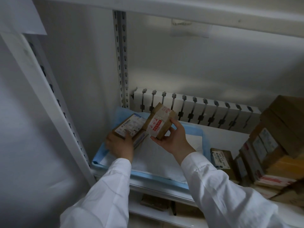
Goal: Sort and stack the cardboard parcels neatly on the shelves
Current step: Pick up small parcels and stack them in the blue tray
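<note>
Head view, dim light, looking down into a white metal shelf (164, 189).

Left hand (120, 145): fingers curled round the near end of a labelled parcel (130, 127), one fingertip lying across its white shipping label. The brown box is tilted, label face up, at the left rear of the shelf above a blue-edged pad (158, 158). Cannot tell whether its underside touches the pad.

Right hand (172, 139): grips a taped parcel (159, 122), thumb on the right upper edge, fingers spread under the lower face. This one is a small brown box wrapped in white tape with red print, held clear of the pad and tipped so one corner points up. Its left side is against, or just beside, the labelled parcel; the contact is hard to read in this light.

Both arms are in white sleeves (213, 186).

The pad covers the left half of the shelf, white in the middle, blue at the border.

Right half of the shelf: a small parcel (220, 157) with a barcode label stands just beside the pad's right edge. Further right is a stack of parcels (276, 145), several boxes deep, some on edge, some with red-and-white tape.

Back of the shelf: a white panel (205, 109) carrying a row of dark hooks. A slotted upright (120, 63) stands at the rear left corner.

Lower shelf (148, 213): brown boxes, partly hidden by the arms.
</note>
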Demonstrator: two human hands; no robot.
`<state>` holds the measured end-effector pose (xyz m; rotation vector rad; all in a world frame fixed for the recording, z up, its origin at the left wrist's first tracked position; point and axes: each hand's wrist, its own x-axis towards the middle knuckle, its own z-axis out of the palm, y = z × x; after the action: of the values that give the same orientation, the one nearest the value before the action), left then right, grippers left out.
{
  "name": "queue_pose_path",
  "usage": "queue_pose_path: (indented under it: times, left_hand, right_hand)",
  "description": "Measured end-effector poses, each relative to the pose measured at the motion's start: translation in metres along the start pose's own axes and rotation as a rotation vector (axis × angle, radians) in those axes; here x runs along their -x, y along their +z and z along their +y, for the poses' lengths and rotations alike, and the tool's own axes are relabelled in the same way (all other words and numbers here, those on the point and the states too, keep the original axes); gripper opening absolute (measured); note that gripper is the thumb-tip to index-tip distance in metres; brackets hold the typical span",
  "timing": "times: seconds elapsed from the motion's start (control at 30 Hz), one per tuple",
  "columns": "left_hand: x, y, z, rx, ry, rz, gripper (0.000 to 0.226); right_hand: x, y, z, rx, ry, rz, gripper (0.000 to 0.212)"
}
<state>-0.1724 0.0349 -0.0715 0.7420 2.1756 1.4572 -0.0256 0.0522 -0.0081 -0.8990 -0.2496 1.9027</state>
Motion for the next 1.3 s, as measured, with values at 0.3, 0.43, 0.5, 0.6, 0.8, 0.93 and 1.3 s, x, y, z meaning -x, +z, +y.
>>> queue_pose_path:
  times: [0.3, 0.43, 0.5, 0.6, 0.8, 0.93, 1.3]
  left_hand:
    - [-0.018, 0.004, 0.003, 0.588, -0.657, -0.465, 0.037]
    - [-0.016, -0.001, 0.01, 0.67, -0.681, -0.507, 0.032]
    - [-0.016, -0.004, 0.011, 0.713, -0.716, -0.533, 0.034]
    - [-0.018, -0.005, 0.013, 0.728, -0.734, -0.471, 0.049]
    - [-0.013, -0.009, 0.025, 0.767, -0.707, -0.365, 0.061]
    - [-0.015, -0.006, 0.022, 0.72, -0.751, -0.279, 0.058]
    - [-0.014, -0.013, 0.027, 0.625, -0.629, -0.251, 0.055]
  right_hand:
    - [0.003, -0.003, -0.003, 0.01, -0.009, 0.013, 0.05]
    - [0.003, -0.005, -0.005, 0.017, -0.015, 0.009, 0.05]
    - [0.003, -0.005, -0.005, 0.019, -0.018, 0.01, 0.049]
    - [0.003, -0.006, -0.004, 0.017, -0.017, 0.01, 0.046]
    - [0.001, -0.005, 0.0, 0.026, -0.02, 0.011, 0.049]
    - [-0.001, -0.005, 0.001, 0.03, -0.02, 0.014, 0.05]
    - [-0.001, -0.005, 0.001, 0.087, -0.022, -0.019, 0.038]
